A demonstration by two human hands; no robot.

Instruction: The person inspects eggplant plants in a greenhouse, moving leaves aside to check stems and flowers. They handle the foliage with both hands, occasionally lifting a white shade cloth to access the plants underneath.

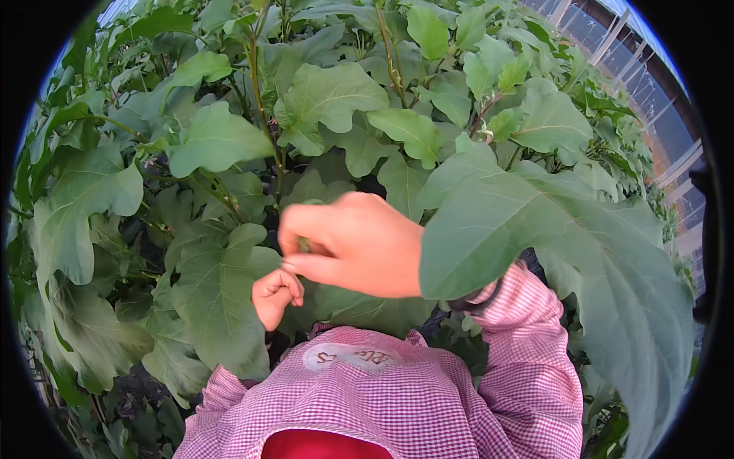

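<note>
My right hand (361, 246) reaches in from the right among leafy eggplant plants, its fingers curled and thumb drawn in toward them. Motion blurs it, and a bit of green shows in the gap between finger and thumb; whether it is held cannot be told. Just below its fingertips is my left hand (276, 295), smaller in view, with bent fingers. What the left fingers hold, if anything, is hidden. A broad lobed leaf (223, 298) hangs beside the left hand. Another large leaf (516, 212) covers part of my right wrist.
Upright plant stems (256, 86) rise beyond my hands, and a second stem (393, 57) stands farther right. Dense foliage surrounds both arms. At the far right runs a greenhouse side wall with pale posts (610, 37). My checked garment (367, 396) fills the bottom.
</note>
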